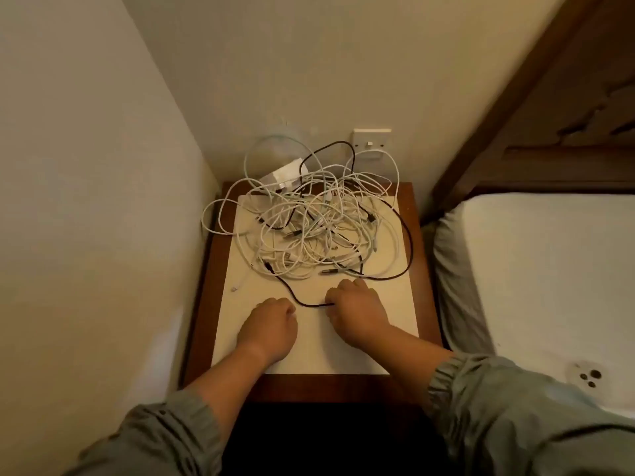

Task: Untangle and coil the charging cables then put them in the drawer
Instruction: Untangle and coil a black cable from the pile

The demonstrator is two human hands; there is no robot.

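A tangle of white charging cables [319, 231] lies heaped on the white top of a bedside table [240, 324], with a white charger block [285, 175] at its far side. A dark cable [405, 235] loops through and around the heap. Its near stretch runs out of the pile to my right hand [357, 310], which pinches the cable with curled fingers. My left hand [273, 324] rests on the table top just left of it, fingers curled under; whether it holds anything is hidden. The drawer is not visible.
The table stands in a corner, with a wall [86, 201] close on the left and a wall socket [371, 138] behind it. A bed with a white mattress [549, 269] and wooden headboard [549, 115] sits on the right. A white phone [587, 376] lies on the mattress.
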